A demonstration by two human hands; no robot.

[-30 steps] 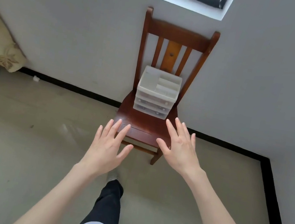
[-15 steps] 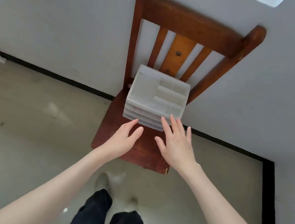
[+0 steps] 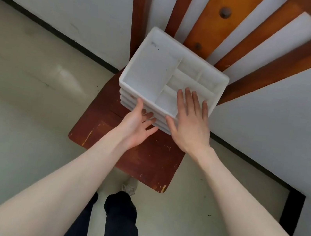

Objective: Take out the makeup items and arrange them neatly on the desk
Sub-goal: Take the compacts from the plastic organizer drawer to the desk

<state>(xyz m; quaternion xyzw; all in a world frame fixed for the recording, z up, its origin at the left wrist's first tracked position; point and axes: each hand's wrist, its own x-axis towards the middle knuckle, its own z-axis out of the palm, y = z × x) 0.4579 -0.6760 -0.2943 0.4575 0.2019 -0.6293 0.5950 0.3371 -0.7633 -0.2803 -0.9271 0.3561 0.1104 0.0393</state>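
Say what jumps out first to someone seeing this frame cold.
A white plastic drawer organizer sits at the back of a dark wooden chair against the wall, its divided top tray showing no items. Both bare hands reach for it: the left hand at the front drawers, fingers curled toward them, and the right hand spread flat over the tray's near right corner.

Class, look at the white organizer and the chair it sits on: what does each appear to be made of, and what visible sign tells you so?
White organizer: probably moulded plastic, matte and slightly translucent; thin dividers and rounded rims suggest it.
Chair: wood with reddish-brown varnish; the scuffed seat edge exposes paler wood, and the centre back slat shows an orange tone.
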